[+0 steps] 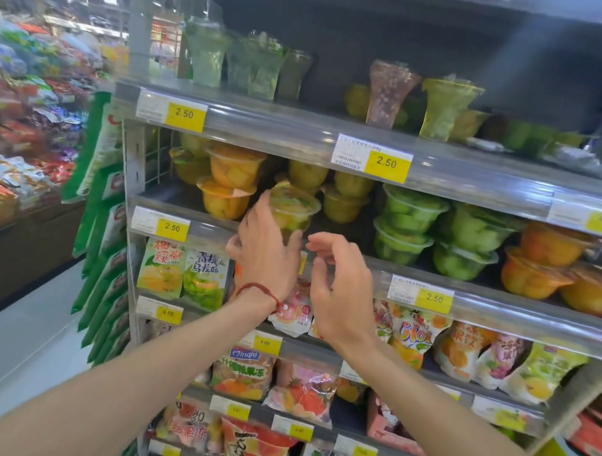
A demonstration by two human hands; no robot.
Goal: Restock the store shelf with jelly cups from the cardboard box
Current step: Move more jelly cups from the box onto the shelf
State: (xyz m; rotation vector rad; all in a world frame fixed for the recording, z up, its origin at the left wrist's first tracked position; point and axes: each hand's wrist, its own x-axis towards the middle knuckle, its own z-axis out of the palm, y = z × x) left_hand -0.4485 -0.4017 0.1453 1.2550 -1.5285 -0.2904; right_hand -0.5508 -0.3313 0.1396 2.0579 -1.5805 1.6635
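Observation:
My left hand (267, 248) grips a clear jelly cup (293, 211) of yellow-green fruit at the front of the second shelf (477, 293), fingers curled round its left side. My right hand (339, 288) hovers just right of the cup and below it, fingers loosely curled, holding nothing. Orange jelly cups (230, 182) are stacked to the left. Yellow-green cups (344, 199) stand behind, green cups (409, 224) to the right and more orange cups (544, 264) further right. The cardboard box is out of view.
The shelf above carries tall flared jelly cups (390, 92). Lower shelves hold bagged jelly packs (183, 272). Yellow price tags (387, 164) line the shelf edges. An open aisle with a snack display (11, 145) runs to the left.

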